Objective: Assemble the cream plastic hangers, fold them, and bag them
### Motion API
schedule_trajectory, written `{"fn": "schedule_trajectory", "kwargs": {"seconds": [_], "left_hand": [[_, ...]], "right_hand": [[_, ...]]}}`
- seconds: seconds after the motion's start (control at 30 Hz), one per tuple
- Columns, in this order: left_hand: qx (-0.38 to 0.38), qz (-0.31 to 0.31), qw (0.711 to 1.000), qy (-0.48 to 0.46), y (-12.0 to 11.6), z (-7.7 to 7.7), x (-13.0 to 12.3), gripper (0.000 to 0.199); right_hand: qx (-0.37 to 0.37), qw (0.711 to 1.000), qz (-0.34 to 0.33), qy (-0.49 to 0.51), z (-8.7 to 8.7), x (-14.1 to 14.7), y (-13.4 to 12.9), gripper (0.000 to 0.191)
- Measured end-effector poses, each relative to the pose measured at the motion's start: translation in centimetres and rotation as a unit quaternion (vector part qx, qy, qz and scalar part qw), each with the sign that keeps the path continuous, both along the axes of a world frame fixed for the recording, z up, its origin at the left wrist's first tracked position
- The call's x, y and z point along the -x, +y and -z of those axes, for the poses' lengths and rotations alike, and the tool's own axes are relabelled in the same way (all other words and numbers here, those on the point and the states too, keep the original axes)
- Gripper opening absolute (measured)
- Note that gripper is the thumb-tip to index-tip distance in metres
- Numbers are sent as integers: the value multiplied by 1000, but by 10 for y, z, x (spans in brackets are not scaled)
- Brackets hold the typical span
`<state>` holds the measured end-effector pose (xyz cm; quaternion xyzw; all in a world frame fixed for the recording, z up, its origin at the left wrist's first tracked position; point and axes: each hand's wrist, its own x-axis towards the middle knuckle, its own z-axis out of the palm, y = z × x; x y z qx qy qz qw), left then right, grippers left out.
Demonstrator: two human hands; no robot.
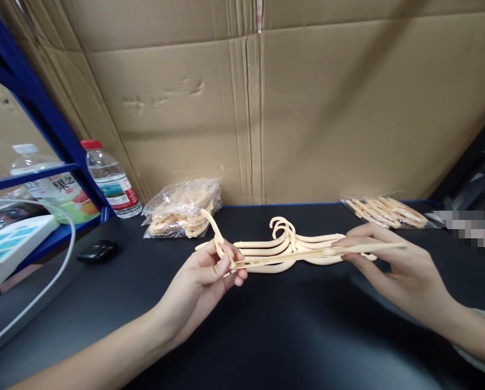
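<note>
My left hand (197, 279) pinches a pale beige plastic clothes hanger (280, 261) at its left end, where a curved piece sticks up past the fingers. My right hand (408, 268) has its thumb and fingers closed on the same hanger toward its right end. The hanger is held edge-on, nearly level, so its full shape is hard to make out. Behind it, several matching hangers (262, 252) lie overlapped on the black table (258, 336), their hooks pointing toward the back.
A clear bag of beige pieces (181, 208) sits at back left, a flatter bag (384, 211) at back right. At left are a red-capped bottle (114, 187), a black mouse (98, 251), a white cable (59, 276) and a blue frame (43, 108). Cardboard (177, 108) stands behind.
</note>
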<state>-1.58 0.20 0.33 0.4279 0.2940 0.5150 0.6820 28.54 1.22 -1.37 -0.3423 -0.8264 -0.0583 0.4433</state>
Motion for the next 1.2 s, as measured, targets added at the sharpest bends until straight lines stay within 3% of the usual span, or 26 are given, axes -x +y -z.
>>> {"fn": "schedule_trajectory", "kwargs": {"seconds": [0.37, 0.5, 0.83, 1.2], "left_hand": [[-4, -17, 1000, 25, -1, -2, -2, 24], [-7, -17, 999, 29, -2, -1, -1, 24], [-15, -67, 996, 60, 2, 5, -2, 24], [6, -125, 992, 33, 4, 15, -2, 27]], "right_hand": [[17, 1000, -11, 18, -2, 4, -5, 25], [-8, 1000, 9, 21, 2, 4, -5, 23], [-3, 1000, 7, 11, 6, 11, -9, 20], [91, 995, 22, 44, 7, 14, -10, 13]]}}
